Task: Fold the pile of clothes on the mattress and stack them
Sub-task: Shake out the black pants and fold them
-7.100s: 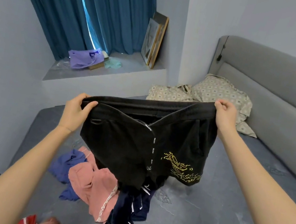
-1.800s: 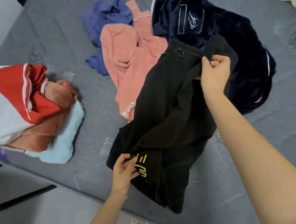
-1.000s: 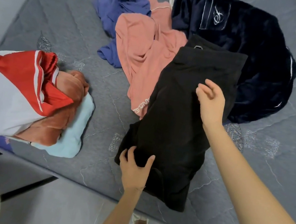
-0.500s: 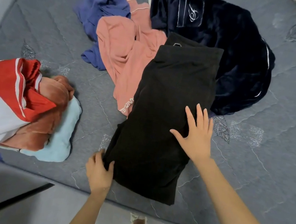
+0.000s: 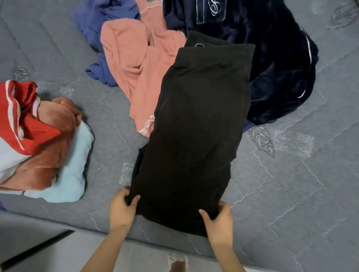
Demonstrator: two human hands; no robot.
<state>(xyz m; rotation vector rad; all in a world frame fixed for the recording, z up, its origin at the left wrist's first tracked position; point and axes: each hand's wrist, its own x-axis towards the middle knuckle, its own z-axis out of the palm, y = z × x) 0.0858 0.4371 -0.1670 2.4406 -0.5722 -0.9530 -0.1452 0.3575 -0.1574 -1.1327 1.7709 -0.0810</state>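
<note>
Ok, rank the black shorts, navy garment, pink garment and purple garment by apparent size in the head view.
Largest: black shorts and navy garment, about alike; the navy is partly covered.
Then pink garment.
Smallest: purple garment, partly hidden.

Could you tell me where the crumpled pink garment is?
Head view: the crumpled pink garment lies upper-centre on the grey mattress, between a blue-purple garment and the folded black shorts overlapping it.

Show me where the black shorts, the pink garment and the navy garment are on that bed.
black shorts (image 5: 196,126), head view, middle of the folded panel.
pink garment (image 5: 128,54), head view, its broad upper part.
navy garment (image 5: 280,57), head view, plush fabric right of the stitched patch.
</note>
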